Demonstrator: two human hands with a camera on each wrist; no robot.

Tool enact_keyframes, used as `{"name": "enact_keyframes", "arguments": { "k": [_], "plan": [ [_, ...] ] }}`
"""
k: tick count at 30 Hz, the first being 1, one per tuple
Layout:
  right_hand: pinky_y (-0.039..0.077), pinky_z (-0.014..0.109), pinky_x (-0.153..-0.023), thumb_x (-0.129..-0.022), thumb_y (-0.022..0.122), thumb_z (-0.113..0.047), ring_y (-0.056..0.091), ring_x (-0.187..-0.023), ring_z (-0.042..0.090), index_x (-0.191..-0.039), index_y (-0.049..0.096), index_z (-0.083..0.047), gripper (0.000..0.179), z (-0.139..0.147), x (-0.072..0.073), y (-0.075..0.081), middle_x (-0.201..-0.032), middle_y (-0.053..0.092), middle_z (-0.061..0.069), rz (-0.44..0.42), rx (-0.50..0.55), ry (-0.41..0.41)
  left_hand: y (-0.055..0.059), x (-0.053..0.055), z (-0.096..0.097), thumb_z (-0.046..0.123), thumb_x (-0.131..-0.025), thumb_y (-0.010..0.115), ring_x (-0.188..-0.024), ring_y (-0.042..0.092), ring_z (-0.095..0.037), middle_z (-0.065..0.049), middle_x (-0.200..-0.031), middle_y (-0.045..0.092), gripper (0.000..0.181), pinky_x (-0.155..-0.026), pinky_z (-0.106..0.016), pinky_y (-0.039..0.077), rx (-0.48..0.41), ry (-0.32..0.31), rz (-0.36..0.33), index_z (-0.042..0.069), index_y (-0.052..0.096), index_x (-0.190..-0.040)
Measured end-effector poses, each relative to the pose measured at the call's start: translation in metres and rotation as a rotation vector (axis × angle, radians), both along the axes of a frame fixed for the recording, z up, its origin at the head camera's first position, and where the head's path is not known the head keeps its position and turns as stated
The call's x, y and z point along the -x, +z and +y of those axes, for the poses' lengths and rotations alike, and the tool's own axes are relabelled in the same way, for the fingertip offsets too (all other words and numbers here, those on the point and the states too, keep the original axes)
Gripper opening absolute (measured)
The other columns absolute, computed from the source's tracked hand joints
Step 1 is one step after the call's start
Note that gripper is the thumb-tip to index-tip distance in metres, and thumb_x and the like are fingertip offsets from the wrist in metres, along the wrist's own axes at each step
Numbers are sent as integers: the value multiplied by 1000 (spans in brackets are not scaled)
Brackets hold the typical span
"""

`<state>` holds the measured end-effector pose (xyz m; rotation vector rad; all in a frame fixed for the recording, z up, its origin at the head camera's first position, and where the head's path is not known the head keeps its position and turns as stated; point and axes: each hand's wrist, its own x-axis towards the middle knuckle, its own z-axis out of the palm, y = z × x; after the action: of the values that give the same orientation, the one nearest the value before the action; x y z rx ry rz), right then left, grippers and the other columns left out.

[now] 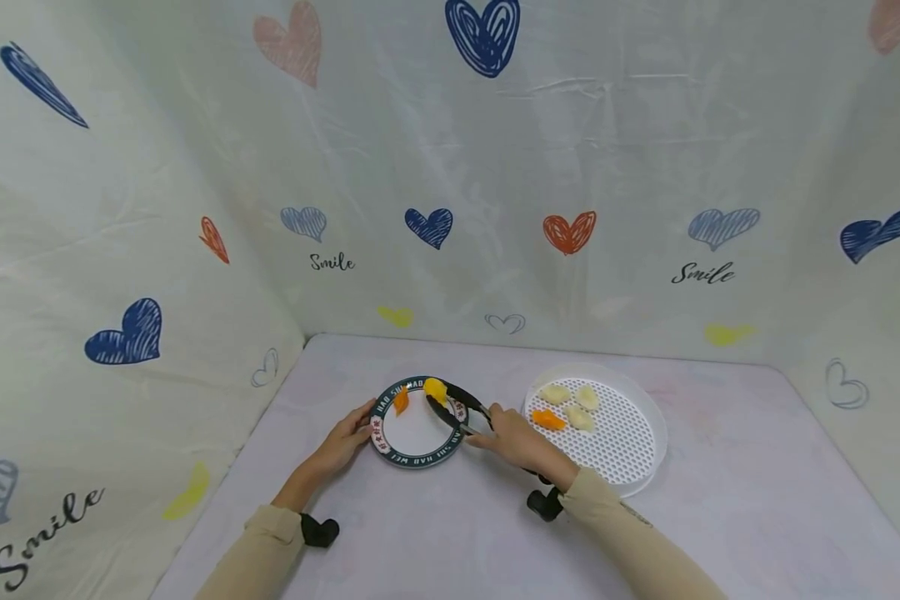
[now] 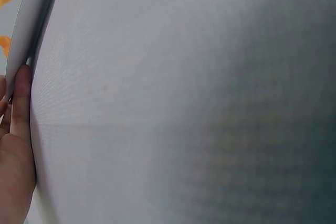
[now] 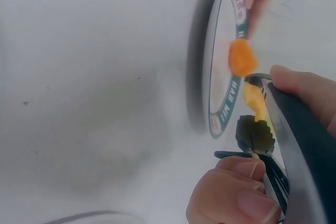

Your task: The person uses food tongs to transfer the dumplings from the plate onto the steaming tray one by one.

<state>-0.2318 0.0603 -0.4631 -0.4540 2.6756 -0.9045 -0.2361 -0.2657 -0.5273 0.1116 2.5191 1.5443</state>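
1. Plate (image 1: 414, 437): white centre; dark green rim, white lettering, red-and-white panels.
2. Tongs (image 1: 444, 413): black and silver.
3. Gripped piece (image 1: 435, 388): yellow.
4. Plated piece (image 1: 401, 402): orange.
5. Tray (image 1: 657, 429): white, hole-patterned.
6. Tray pieces (image 1: 554, 394): four cream, one orange.
7. Sleeves (image 1: 251, 554): beige.
8. Backdrop (image 1: 495, 150): off-white; navy, light-blue, red, pink, yellow hearts; black script.

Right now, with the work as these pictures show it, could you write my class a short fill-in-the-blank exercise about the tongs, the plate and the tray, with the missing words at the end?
1. The person's ____ hand grips the tongs.
2. The piece of food between the tips of the tongs is ____.
3. On the white tray lie one orange piece and ____ pale pieces.
4. In the head view, the plate is to the ____ of the tray.

Missing words: right; yellow; three; left.
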Motion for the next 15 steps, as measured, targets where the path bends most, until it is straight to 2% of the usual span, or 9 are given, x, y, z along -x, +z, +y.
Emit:
{"name": "enact_keyframes", "arguments": {
  "k": [2, 5, 7, 9, 11, 15],
  "plan": [
    [47, 30, -51, -93, 70, -38, 55, -66, 21, -129, 49, 13, 67, 6, -4, 1, -89, 63, 19, -9, 20, 2, 0, 0, 0, 4, -104, 45, -147, 22, -41, -25, -160, 24, 56, -118, -52, 21, -3, 3, -1, -1, 24, -156],
    [53, 33, -56, -93, 69, -39, 58, -72, 21, -137, 44, 15, 74, 14, -11, 5, -102, 65, 25, -8, 41, 2, -1, 0, 0, 3, -104, 45, -146, 24, -41, -25, -159, 25, 56, -117, -52, 23, -7, 4, -2, -2, 24, -156],
    [56, 37, -63, -93, 69, -40, 59, -78, 23, -139, 43, 14, 76, 21, -15, 6, -110, 64, 27, -1, 57, 1, -1, 0, 1, 4, -104, 45, -145, 25, -41, -25, -159, 25, 56, -117, -52, 24, -6, 5, -2, -2, 24, -156],
    [58, 43, -75, -94, 68, -41, 62, -92, 26, -141, 41, 14, 78, 27, -19, 8, -122, 61, 30, 9, 67, -3, -2, 1, 0, 3, -104, 45, -145, 25, -41, -25, -159, 25, 56, -117, -52, 24, -1, 4, 1, -2, 24, -156],
    [57, 46, -78, -94, 68, -41, 62, -94, 29, -139, 43, 13, 75, 32, -24, 10, -120, 62, 28, 5, 84, -8, -2, 1, 0, 4, -104, 45, -145, 25, -41, -25, -159, 24, 56, -117, -52, 24, 2, 3, 3, -2, 24, -156],
    [55, 51, -87, -93, 68, -43, 61, -104, 30, -140, 43, 13, 78, 45, -32, 12, -125, 60, 27, 22, 98, -9, -2, 1, 0, 4, -104, 45, -146, 24, -41, -24, -160, 23, 56, -117, -52, 23, 9, 1, 6, -2, 24, -156]
  ]
}}
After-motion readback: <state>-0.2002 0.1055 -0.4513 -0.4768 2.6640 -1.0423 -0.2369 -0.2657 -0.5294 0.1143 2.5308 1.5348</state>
